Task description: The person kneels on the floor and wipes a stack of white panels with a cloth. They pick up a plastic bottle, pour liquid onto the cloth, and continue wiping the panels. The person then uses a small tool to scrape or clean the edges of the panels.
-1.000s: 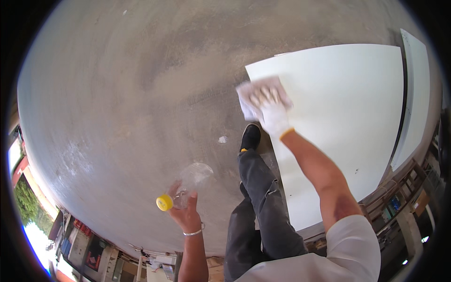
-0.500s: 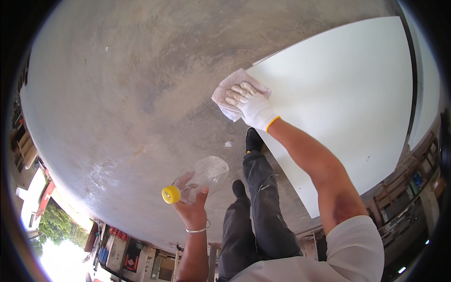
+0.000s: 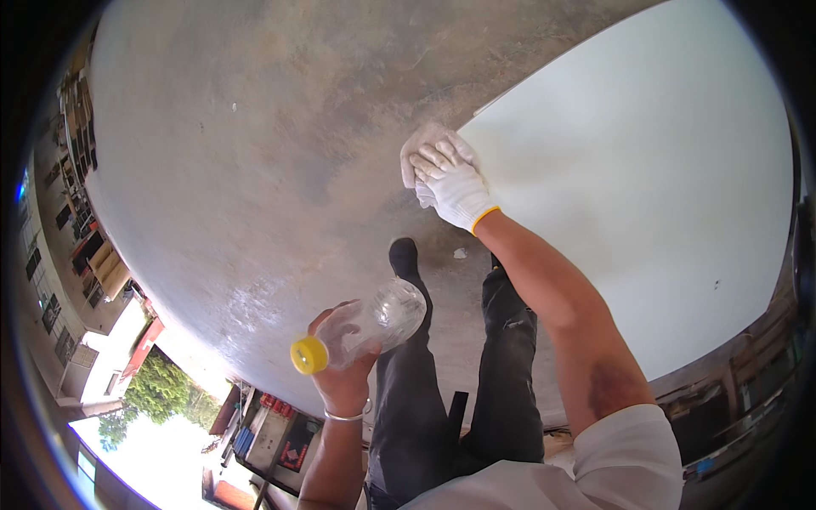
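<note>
A clear plastic bottle [image 3: 387, 314] with a yellow cap lies tilted in my bare left hand [image 3: 344, 374], its cap end toward the lower left. My fingers wrap round the body below the cap. My right hand [image 3: 455, 187] wears a white knit glove with a yellow cuff edge. It is closed over a pale pinkish cloth [image 3: 425, 144], which bunches beneath the fingers at the left corner of a large white panel [image 3: 637, 170]. Whether the cloth touches the panel's edge there is hard to tell.
Grey concrete floor [image 3: 255, 170] stretches left and ahead, with a small white scrap [image 3: 460, 253] near my feet. My legs in dark trousers stand beside the panel. Shelving and clutter [image 3: 731, 399] line the lower right; a bright opening with a tree [image 3: 157, 387] is at lower left.
My right hand has shifted slightly right, and the cloth is more bunched under it. My left foot has stepped forward. The bottle stays in my left hand, while the whole view has turned a little.
</note>
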The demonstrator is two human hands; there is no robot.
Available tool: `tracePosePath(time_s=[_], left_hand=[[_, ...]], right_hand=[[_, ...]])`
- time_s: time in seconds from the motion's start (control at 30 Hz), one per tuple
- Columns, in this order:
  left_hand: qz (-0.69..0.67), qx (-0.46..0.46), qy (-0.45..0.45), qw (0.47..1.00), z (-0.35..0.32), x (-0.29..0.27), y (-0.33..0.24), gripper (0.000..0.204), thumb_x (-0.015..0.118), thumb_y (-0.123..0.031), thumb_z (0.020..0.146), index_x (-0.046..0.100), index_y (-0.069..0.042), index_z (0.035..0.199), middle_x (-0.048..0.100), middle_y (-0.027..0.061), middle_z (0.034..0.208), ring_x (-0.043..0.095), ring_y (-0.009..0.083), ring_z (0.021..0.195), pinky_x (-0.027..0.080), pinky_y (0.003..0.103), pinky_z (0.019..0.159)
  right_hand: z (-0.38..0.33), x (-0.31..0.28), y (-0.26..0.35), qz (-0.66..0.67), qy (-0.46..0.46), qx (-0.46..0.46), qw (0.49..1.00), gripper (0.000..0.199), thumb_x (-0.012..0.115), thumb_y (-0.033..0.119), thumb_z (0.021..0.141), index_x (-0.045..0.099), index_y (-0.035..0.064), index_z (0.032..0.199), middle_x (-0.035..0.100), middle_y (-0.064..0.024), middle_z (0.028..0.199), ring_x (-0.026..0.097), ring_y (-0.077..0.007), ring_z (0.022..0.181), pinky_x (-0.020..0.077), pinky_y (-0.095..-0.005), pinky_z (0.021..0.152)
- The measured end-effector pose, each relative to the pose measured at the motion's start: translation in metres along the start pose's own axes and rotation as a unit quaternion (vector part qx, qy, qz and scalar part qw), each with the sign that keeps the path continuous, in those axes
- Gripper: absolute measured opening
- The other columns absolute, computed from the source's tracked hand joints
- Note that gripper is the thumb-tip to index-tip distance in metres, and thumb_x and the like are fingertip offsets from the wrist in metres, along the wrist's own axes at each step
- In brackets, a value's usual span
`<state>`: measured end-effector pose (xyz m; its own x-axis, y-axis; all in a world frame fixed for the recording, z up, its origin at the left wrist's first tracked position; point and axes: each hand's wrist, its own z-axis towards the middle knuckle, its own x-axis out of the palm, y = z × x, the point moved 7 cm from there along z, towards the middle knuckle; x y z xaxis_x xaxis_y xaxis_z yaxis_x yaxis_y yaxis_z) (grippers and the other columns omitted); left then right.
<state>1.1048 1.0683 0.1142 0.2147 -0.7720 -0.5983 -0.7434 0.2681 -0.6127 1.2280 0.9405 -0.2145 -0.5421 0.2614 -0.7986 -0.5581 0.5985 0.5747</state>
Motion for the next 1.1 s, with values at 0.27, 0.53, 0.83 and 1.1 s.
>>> tracePosePath(time_s=[0.27, 0.53, 0.83, 1.1], left_hand=[[0.011, 0.003, 0.009, 1.0, 0.063, -0.031, -0.027, 0.079, 0.096, -0.042, 0.08, 0.058, -0.001, 0.136, 0.069, 0.013, 0.13, 0.065, 0.0251, 0.122, 0.051, 0.038, 0.108], [-0.06, 0.02, 0.136, 0.989, 0.165, 0.005, -0.054, 0.066, 0.092, -0.023, 0.083, 0.061, -0.001, 0.137, 0.068, 0.0113, 0.132, 0.066, 0.024, 0.116, 0.052, 0.038, 0.104], [0.034, 0.063, 0.175, 0.982, 0.273, -0.028, -0.084, 0.066, 0.091, -0.026, 0.084, 0.058, -0.003, 0.136, 0.065, 0.0126, 0.136, 0.062, 0.0258, 0.122, 0.051, 0.04, 0.104], [0.052, 0.063, 0.245, 0.966, 0.315, -0.044, -0.135, 0.063, 0.09, -0.023, 0.084, 0.058, -0.003, 0.135, 0.064, 0.0113, 0.136, 0.062, 0.0221, 0.116, 0.05, 0.036, 0.101]], right_hand=[[-0.009, -0.152, -0.177, -0.216, -0.129, 0.294, 0.922, 0.058, 0.052, 0.036, 0.103, 0.055, 0.0078, 0.154, 0.045, -0.0099, 0.168, 0.04, -0.0314, 0.154, 0.0195, -0.0528, 0.13], [-0.006, -0.022, -0.052, 0.13, 0.187, 0.275, 0.934, 0.068, 0.058, 0.036, 0.098, 0.046, 0.0141, 0.161, 0.044, -0.0071, 0.168, 0.035, -0.0262, 0.158, 0.0213, -0.0551, 0.129], [0.001, -0.15, -0.186, -0.136, -0.235, 0.523, 0.808, 0.064, 0.066, 0.024, 0.092, 0.052, 0.0064, 0.151, 0.052, -0.0167, 0.16, 0.04, -0.0384, 0.154, 0.0203, -0.0565, 0.131], [0.015, -0.018, -0.017, 0.056, -0.056, 0.56, 0.824, 0.066, 0.061, 0.021, 0.093, 0.049, 0.0097, 0.157, 0.049, -0.0163, 0.163, 0.037, -0.0424, 0.155, 0.0125, -0.0606, 0.132]])
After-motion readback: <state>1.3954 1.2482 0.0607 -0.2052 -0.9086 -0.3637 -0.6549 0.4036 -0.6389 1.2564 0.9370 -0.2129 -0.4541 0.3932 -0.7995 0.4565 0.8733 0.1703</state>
